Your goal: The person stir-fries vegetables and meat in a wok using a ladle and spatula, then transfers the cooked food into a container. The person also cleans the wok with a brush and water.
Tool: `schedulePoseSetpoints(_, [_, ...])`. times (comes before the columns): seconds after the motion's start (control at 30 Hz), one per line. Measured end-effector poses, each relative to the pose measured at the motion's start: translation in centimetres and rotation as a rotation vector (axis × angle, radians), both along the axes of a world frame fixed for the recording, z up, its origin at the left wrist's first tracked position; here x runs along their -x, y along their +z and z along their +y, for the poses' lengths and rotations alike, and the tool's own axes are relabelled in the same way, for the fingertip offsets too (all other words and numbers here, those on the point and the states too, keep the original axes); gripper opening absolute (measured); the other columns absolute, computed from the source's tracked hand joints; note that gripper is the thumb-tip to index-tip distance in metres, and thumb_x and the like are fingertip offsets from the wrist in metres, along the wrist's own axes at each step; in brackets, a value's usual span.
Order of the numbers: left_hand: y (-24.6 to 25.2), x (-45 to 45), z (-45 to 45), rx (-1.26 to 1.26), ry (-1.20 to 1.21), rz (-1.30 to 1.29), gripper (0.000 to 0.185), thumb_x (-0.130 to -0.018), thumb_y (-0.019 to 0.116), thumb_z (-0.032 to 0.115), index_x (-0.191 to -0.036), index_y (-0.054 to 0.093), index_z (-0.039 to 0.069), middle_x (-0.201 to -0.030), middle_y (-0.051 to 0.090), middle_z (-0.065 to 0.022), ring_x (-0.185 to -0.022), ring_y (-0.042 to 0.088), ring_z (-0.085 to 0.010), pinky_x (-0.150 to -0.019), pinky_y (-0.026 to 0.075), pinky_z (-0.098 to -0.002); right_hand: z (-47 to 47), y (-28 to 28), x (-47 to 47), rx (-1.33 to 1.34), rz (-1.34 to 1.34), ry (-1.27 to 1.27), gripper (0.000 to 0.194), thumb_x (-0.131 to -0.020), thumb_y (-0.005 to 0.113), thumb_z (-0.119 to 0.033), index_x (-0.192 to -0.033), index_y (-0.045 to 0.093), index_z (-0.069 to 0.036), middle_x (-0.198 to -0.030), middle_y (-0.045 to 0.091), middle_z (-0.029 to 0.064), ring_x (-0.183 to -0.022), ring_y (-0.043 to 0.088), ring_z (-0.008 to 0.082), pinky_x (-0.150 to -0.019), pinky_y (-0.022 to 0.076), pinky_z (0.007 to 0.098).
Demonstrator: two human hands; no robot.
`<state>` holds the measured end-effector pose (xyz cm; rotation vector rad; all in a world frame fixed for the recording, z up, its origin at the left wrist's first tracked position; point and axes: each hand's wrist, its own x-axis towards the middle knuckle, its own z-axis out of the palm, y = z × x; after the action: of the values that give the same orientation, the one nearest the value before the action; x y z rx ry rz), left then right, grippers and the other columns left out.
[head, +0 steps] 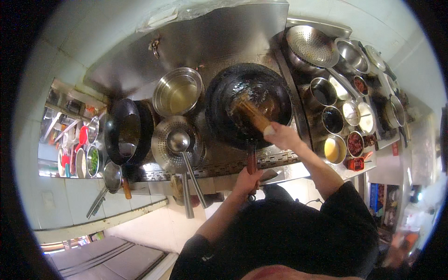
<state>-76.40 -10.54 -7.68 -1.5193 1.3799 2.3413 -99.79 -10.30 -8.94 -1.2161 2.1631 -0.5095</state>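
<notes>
A black wok (218,115) sits on the stove in front of me, with wet brownish liquid glistening inside. My left hand (246,181) is wrapped around the wok's wooden handle (251,162) at the front. In my right hand (284,135) is a bamboo wok brush (252,114), gripped by its pale top end. The brush slants down to the left, and its blurred bristle end lies in the wok. Whether the bristles press on the metal cannot be made out.
Left of the wok stand a steel pot of yellowish liquid (180,94), a perforated strainer (164,150) with a steel ladle (178,140) on it, and a second wok (113,133). At right are a large colander (311,45) and several seasoning containers, one holding yellow liquid (332,150).
</notes>
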Motion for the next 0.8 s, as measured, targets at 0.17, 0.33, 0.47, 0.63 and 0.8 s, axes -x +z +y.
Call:
schedulePoseSetpoints(0.17, [-0.8, 0.5, 0.2, 0.066, -0.077, -0.066, 0.026, -0.088, 0.065, 0.026, -0.095, 0.054, 0.004, -0.066, 0.055, -0.0047, -0.054, 0.054, -0.0155, -0.048, 0.046, -0.0313, -2.3, 1.4, -0.4, 0.173, 0.183, -0.078, 0.045, -0.083, 0.062, -0.041, -0.114, 0.061, -0.008, -0.095, 0.067, 0.0210, -0.087, 0.066, 0.0346, -0.074, 0.0528, 0.0419])
schedulePoseSetpoints(0.33, [-1.0, -0.1, -0.2, 0.381, -0.199, 0.069, 0.036, -0.078, 0.067, 0.027, -0.102, 0.061, 0.000, -0.080, 0.062, -0.0116, -0.072, 0.059, -0.0215, -0.066, 0.049, -0.0397, -2.9, 0.5, 2.3, -0.162, 0.374, -0.110, 0.047, -0.088, 0.058, -0.040, -0.129, 0.055, -0.016, -0.102, 0.067, 0.0209, -0.091, 0.066, 0.0353, -0.078, 0.0513, 0.0438])
schedulePoseSetpoints(0.47, [-1.5, 0.0, 0.4, 0.228, -0.047, 0.085, 0.034, -0.081, 0.064, 0.026, -0.096, 0.057, -0.003, -0.068, 0.059, -0.0101, -0.057, 0.057, -0.0201, -0.052, 0.046, -0.0371, -3.2, -2.3, 2.9, -0.002, 0.279, 0.219, 0.055, -0.087, 0.058, -0.035, -0.137, 0.046, -0.013, -0.110, 0.062, 0.0228, -0.100, 0.061, 0.0392, -0.082, 0.0474, 0.0468])
schedulePoseSetpoints(0.63, [-3.0, 0.0, 1.0, 0.082, 0.051, 0.217, 0.028, -0.084, 0.061, 0.030, -0.085, 0.057, 0.002, -0.061, 0.055, -0.0072, -0.048, 0.054, -0.0183, -0.044, 0.044, -0.0344, -2.3, 0.7, 4.1, -0.093, 0.633, -0.064, 0.050, -0.088, 0.058, -0.034, -0.134, 0.046, -0.018, -0.093, 0.067, 0.0212, -0.081, 0.065, 0.0432, -0.066, 0.0507, 0.0520])
schedulePoseSetpoints(0.8, [-4.6, 0.6, 1.2, 0.205, 0.002, 0.177, 0.024, -0.084, 0.061, 0.026, -0.083, 0.059, 0.002, -0.063, 0.059, -0.0074, -0.049, 0.055, -0.0178, -0.043, 0.044, -0.0334, -1.5, 1.9, 3.1, -0.159, 0.386, 0.285, 0.051, -0.086, 0.058, -0.035, -0.131, 0.051, -0.013, -0.103, 0.064, 0.0252, -0.098, 0.061, 0.0426, -0.081, 0.0495, 0.0476])
